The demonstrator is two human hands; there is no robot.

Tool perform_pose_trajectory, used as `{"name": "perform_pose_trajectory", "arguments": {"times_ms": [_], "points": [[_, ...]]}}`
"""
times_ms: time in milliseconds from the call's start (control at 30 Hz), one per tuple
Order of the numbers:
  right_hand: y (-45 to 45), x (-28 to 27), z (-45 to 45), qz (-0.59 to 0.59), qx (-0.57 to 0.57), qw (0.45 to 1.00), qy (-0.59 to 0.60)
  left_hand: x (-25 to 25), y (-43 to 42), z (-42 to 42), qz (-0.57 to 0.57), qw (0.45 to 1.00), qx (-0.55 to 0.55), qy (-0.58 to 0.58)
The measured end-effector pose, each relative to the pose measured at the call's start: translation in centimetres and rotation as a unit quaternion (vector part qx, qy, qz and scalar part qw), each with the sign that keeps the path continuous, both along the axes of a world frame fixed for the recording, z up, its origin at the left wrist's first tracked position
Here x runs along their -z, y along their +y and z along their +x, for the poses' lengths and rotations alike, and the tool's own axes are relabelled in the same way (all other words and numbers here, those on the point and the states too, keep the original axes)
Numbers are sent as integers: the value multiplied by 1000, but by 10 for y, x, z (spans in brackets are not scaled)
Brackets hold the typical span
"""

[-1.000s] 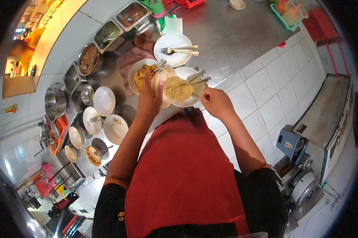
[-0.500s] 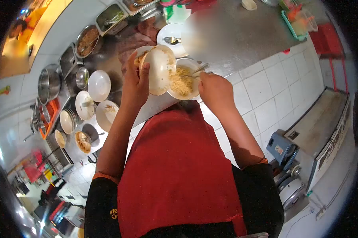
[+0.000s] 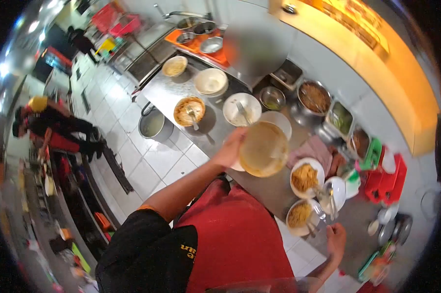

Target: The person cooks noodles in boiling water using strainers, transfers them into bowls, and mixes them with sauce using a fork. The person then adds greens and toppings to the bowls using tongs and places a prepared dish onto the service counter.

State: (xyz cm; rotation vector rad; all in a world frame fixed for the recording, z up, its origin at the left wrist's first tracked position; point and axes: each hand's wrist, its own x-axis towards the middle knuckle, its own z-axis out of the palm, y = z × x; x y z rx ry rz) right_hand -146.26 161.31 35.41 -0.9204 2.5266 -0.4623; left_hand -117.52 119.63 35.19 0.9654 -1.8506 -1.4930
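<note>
Taking the held bowl as the clock's centre, a person in black and red clothing (image 3: pixel 54 122) is far off at 9 o'clock. Nearer, between 9 and 10, a deep silver metal pot (image 3: pixel 154 124) sits lower than the steel worktop (image 3: pixel 210 131). At 10 o'clock on the worktop is a round white bowl smeared orange inside (image 3: pixel 189 111), with cutlery in it. A stack of cream bowls (image 3: pixel 211 81) and a white plate holding a fork (image 3: pixel 235 113) lie toward 11.

The left hand (image 3: pixel 230 148) grips the side of a pale, round, yellow-stained bowl (image 3: pixel 264 149), raised above the worktop; blur hides the exact finger placement.

At 5 o'clock is a white bowl of pale yellow noodles (image 3: pixel 299 216); at 4, a white bowl of orange-yellow noodles (image 3: pixel 304 178), with a white plate carrying cutlery (image 3: pixel 335 190) just beside it. The right hand (image 3: pixel 336 238), between 4 and 5, is closed on a silver metal fork (image 3: pixel 320 212), its tines near the pale noodles' bowl. A red plastic rack (image 3: pixel 386 180) stands between 3 and 4.
</note>
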Motion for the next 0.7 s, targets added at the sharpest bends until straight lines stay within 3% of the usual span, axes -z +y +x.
{"name": "perform_pose_trajectory", "arguments": {"times_ms": [67,100,133,167,200,300,367,400,467,500,533,600,700], "points": [[-27,-12,-25,-150,53,977,-140,20,-52,53,173,971,-48,158],[-53,-26,-29,-151,32,979,-133,17,-70,78,162,966,-119,160],[-83,-45,-26,-184,26,962,-198,15,-88,104,150,957,-189,162],[-110,-60,-22,-211,22,941,-263,25,-109,132,120,952,-222,172],[-140,-65,-16,-210,7,944,-255,38,-136,160,89,946,-253,182],[-235,-68,25,-248,25,901,-355,55,-200,222,103,929,-285,211],[-304,-56,65,-253,16,896,-365,50,-235,245,188,851,-425,246],[-341,-47,86,-246,1,897,-366,66,-257,262,189,847,-428,252],[-412,-34,125,-202,-25,900,-385,130,-306,297,79,893,-439,58],[-444,-30,143,-161,-36,900,-403,163,-329,307,86,893,-439,60],[-473,-29,165,-151,-34,905,-396,198,-346,315,60,895,-439,59],[-537,-26,202,-91,-180,954,-223,226,-360,325,46,889,-451,61],[-617,2,230,-71,-253,955,-136,211,-354,311,38,897,-441,14]]}}
